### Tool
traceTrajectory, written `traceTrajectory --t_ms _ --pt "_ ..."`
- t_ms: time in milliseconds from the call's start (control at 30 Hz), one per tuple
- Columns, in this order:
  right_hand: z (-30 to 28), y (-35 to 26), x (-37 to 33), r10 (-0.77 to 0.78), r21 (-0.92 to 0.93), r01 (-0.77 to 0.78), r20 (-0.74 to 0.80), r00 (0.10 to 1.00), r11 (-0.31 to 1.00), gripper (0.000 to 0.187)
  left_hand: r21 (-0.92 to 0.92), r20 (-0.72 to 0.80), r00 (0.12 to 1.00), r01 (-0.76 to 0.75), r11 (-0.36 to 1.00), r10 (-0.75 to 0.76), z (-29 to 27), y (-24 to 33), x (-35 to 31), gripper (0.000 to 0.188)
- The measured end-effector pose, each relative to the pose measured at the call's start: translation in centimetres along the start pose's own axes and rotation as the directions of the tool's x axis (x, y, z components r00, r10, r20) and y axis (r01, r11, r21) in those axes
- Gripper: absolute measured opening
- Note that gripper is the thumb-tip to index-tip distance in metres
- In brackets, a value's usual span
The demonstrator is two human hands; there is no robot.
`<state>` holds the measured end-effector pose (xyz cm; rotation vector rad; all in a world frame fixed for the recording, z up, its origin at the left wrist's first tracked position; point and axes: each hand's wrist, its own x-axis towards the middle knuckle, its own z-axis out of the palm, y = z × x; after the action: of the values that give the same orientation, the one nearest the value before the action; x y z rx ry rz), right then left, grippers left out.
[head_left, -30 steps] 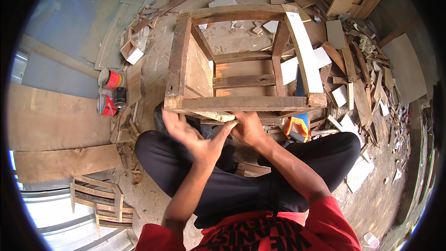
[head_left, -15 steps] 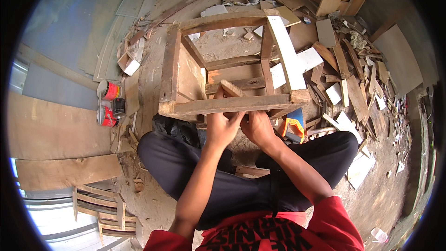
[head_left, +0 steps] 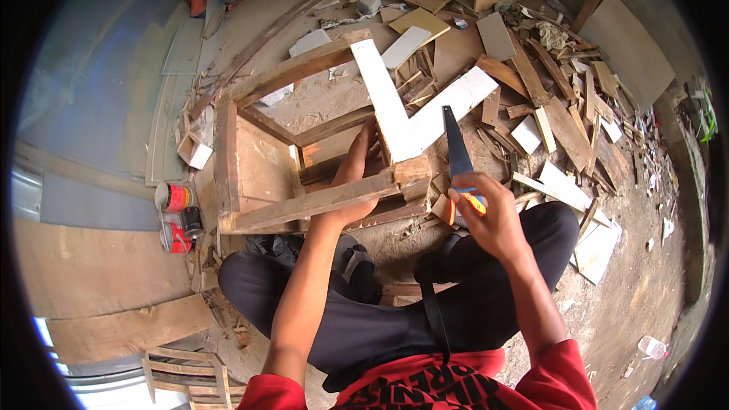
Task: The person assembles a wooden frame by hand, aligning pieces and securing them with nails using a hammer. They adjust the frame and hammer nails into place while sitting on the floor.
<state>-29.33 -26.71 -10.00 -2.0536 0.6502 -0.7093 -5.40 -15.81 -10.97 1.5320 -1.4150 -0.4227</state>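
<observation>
A rough wooden frame [head_left: 304,203], box-shaped with a white-faced post, lies tilted in front of my crossed legs. My left hand [head_left: 355,171] reaches through it beneath the near rail and grips it on the inner right side. The rail hides part of this hand, and the fingertips are partly covered by the post. To the right of the frame, my right hand [head_left: 490,209] is closed round the orange handle of a handsaw [head_left: 456,144]. The dark blade points away from me, above a white board [head_left: 456,110], apart from the frame.
Wood offcuts [head_left: 562,118] and white board pieces are heaped at the right. Several tins [head_left: 176,198] stand at the left beside leaning panels [head_left: 99,258]. A slatted wooden piece [head_left: 186,372] lies at lower left, and a clear plastic cup [head_left: 651,347] at lower right.
My right hand has left the frame's near rail and taken the handsaw from the floor at the right. The frame has shifted left and turned; my left hand reaches deeper inside. The small wood strip no longer shows.
</observation>
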Motion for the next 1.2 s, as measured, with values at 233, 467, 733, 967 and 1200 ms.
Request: traceTrajectory --t_ms 233,467,733,967,1200 --pt "-0.7 2.2 8.3 -0.170 0.119 0.146 0.219 0.961 0.982 0.044 0.067 0.102 0.993 -0.058 0.996 0.051 0.2 -0.7 1.7 0.086" --pt "2.8 5.7 8.6 -0.261 0.405 0.102 0.360 0.896 0.909 0.071 -0.110 -0.006 1.000 0.002 0.994 -0.002 0.2 -0.4 2.0 0.084" --pt "3.8 7.1 9.3 -0.333 0.371 0.200 0.340 0.880 0.907 0.074 -0.091 0.059 0.997 0.049 0.995 -0.044 -0.2 -1.0 1.7 0.100" --pt "3.3 8.5 9.5 -0.350 0.361 0.185 0.472 0.809 0.914 0.076 -0.244 0.109 0.990 0.111 0.963 -0.087 -0.7 -1.1 1.8 0.103" --pt "4.3 9.4 9.5 -0.448 0.555 0.181 0.394 0.803 0.812 0.080 -0.417 0.115 0.985 0.163 0.894 -0.126 -0.2 -1.7 2.0 0.099"
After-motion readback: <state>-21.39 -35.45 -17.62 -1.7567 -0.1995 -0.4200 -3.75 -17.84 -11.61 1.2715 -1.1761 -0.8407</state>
